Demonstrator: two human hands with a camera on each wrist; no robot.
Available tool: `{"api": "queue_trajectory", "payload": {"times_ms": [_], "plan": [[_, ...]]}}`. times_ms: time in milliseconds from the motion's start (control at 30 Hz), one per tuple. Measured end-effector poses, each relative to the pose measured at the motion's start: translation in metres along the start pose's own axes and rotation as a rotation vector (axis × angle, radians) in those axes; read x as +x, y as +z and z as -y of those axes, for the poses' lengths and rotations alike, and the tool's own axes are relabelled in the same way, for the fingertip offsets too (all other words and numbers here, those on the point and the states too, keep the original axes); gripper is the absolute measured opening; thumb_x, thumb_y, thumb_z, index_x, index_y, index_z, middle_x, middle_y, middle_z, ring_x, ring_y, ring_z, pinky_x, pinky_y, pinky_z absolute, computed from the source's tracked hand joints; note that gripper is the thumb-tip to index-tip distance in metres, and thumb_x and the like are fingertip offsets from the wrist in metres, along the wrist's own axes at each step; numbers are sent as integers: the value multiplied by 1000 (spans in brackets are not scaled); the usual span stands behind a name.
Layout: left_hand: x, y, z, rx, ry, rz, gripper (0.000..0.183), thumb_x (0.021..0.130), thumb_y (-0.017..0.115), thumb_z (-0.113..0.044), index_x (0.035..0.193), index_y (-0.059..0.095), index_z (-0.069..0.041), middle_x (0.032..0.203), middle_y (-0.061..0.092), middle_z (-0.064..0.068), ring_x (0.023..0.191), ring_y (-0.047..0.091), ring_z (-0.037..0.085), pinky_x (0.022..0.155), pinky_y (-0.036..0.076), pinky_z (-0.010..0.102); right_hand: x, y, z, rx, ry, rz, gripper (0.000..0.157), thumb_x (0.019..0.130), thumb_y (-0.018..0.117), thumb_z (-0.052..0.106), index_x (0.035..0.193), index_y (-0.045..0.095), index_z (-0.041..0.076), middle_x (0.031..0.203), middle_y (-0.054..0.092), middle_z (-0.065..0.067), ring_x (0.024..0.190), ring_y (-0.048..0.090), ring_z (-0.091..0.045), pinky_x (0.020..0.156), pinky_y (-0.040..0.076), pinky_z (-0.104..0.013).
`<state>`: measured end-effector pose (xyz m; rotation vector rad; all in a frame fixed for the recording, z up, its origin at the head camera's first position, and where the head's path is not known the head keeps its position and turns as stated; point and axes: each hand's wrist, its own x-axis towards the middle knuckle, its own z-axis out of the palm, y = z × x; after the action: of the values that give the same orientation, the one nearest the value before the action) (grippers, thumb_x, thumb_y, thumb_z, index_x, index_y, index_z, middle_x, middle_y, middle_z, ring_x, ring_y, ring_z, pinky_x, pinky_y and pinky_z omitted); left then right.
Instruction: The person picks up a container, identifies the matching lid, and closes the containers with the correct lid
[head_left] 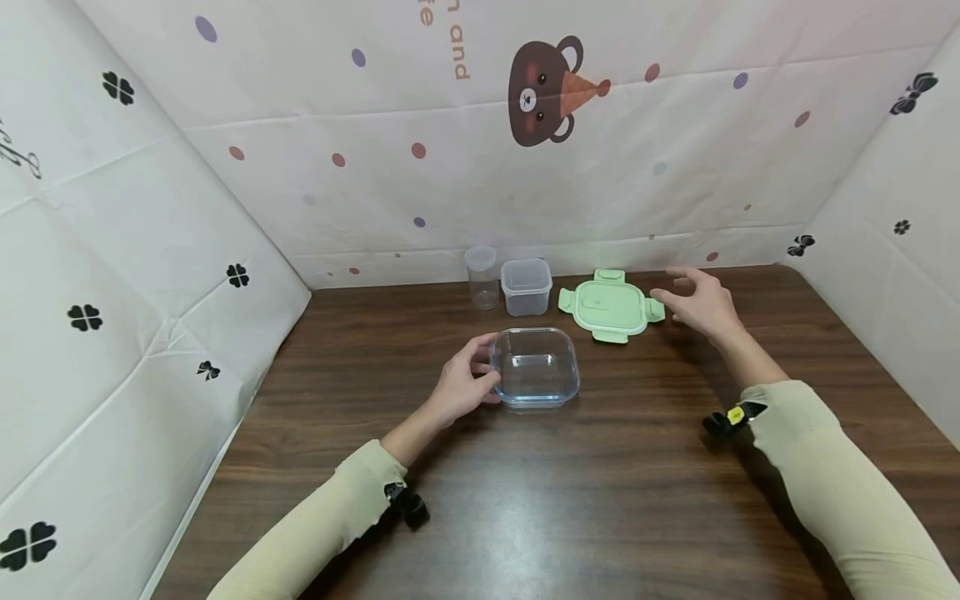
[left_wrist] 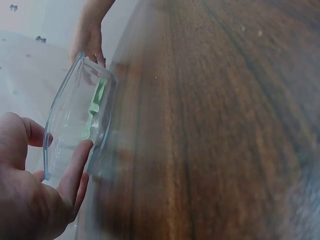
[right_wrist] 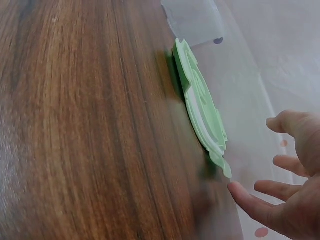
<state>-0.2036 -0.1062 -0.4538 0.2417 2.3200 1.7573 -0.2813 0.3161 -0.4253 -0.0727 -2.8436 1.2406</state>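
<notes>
A square clear glass container (head_left: 535, 367) stands on the brown table. My left hand (head_left: 465, 382) holds it by its left side, thumb toward the front corner and fingers toward the back one. In the left wrist view the fingers of that hand (left_wrist: 37, 185) curve about the glass rim. Behind and to the right of the container lies a green lid (head_left: 611, 306) with side flaps. My right hand (head_left: 701, 307) hovers by the lid's right flap with fingers spread. In the right wrist view a fingertip (right_wrist: 239, 192) is right at the flap's end.
A tall clear cup with a lid (head_left: 482, 277) and a small square plastic box (head_left: 527, 287) stand at the table's back edge, left of the green lid. White printed cloth (head_left: 450, 192) hangs behind the table and along both sides.
</notes>
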Motion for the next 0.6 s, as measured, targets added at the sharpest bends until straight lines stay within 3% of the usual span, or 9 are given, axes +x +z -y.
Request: {"api": "queue_trajectory", "payload": {"times_ms": [167,300,600], "plan": [[1,-2,2,1,-6,13,72,100,62,5,167,51,-19,159,57,21,133,67,37,81,75,36,1,-2,-1,26,17,26,81,112,65,51,174,40,6,167,48,-39,93,81,-15,77,68,-22],[1,-3,4,-14,-9,26,70,103,62,3,168,50,-21,160,56,20,134,66,36,85,74,37,2,-1,-3,55,28,47,81,112,66,50,174,39,6,168,47,-38,85,73,4,78,68,-20],[1,-5,7,-54,-8,59,71,106,62,3,170,47,-24,158,53,26,125,68,31,90,74,41,6,2,-5,71,59,66,79,113,65,47,174,39,4,168,49,-38,81,68,9,76,66,-16]]}}
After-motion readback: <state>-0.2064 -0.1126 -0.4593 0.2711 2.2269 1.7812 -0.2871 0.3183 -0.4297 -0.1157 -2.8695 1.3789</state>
